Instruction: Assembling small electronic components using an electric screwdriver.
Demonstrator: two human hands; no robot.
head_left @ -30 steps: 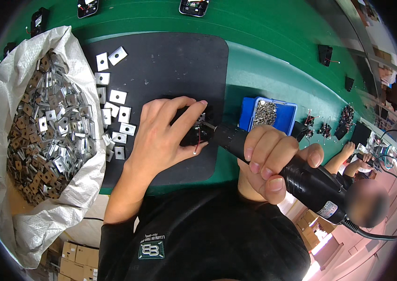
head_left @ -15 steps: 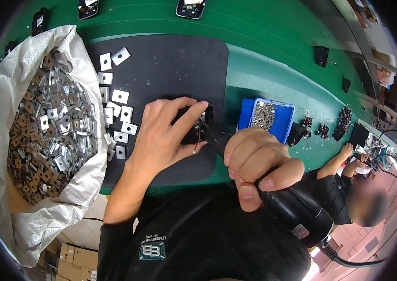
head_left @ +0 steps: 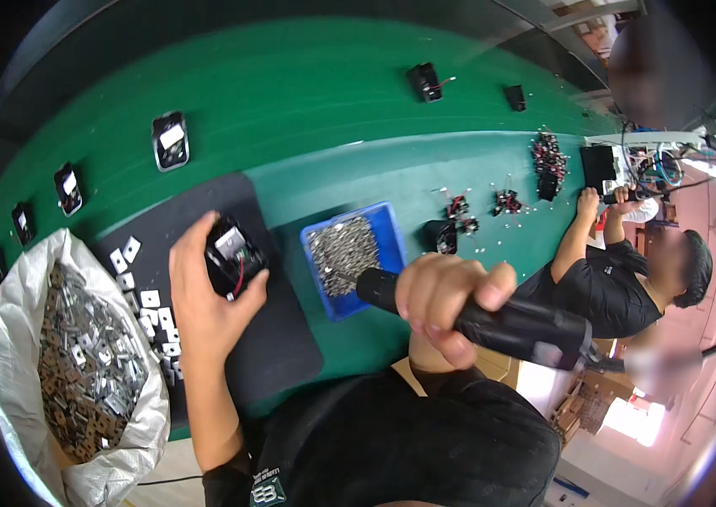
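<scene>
My left hand (head_left: 210, 296) curls thumb and fingers around a black plastic housing (head_left: 246, 253) above the black mat (head_left: 282, 359). A pale metal plate (head_left: 228, 243) sits inside the housing, with a red wire near my thumb. In my right hand (head_left: 451, 300) is a black corded electric screwdriver (head_left: 535, 334), gripped around its body. The driver's thin bit points left over the blue tray (head_left: 393, 245), among or just above the small metal screws (head_left: 341, 249); whether it touches one is too small to tell.
Left of the mat, a white woven sack (head_left: 138, 414) holds many metal plates (head_left: 96, 363); several loose plates (head_left: 150, 298) lie on the mat. More housings (head_left: 170, 142) stand along the green far surface. Wire bundles (head_left: 548, 160) lie right. A co-worker (head_left: 612, 275) works at far right.
The screwdriver has left the housing, and its bit is now over the screw tray. My left hand still holds the housing. The view has turned toward the right.
</scene>
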